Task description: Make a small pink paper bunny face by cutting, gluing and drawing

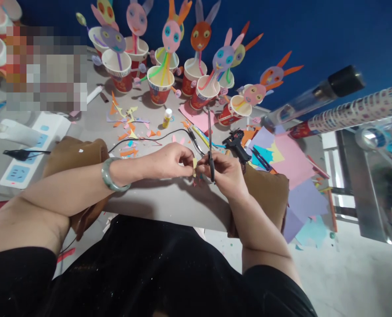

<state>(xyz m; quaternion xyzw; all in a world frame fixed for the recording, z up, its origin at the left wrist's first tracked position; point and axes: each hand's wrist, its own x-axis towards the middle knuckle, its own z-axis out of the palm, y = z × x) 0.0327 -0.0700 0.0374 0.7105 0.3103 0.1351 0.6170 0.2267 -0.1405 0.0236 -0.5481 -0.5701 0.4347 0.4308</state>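
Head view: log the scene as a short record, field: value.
left hand: pinching small yellow paper piece
right hand: holding scissors, blades pointing away from the person
left wrist: bangle
back row: red cups with eared paper faces
beyond right hand: black glue gun
centre: white-capped glue container
right: coloured paper sheets

Pale yellow paper scrap [195,164]; scissors [211,166] black-handled.
Cups [160,97]: red outside, white inside. Wall [301,26]: deep blue. Tabletop [156,198]: grey. Glue gun [238,146]: black. Bracelet [108,177]: grey-green. Cushion [268,196]: brown.
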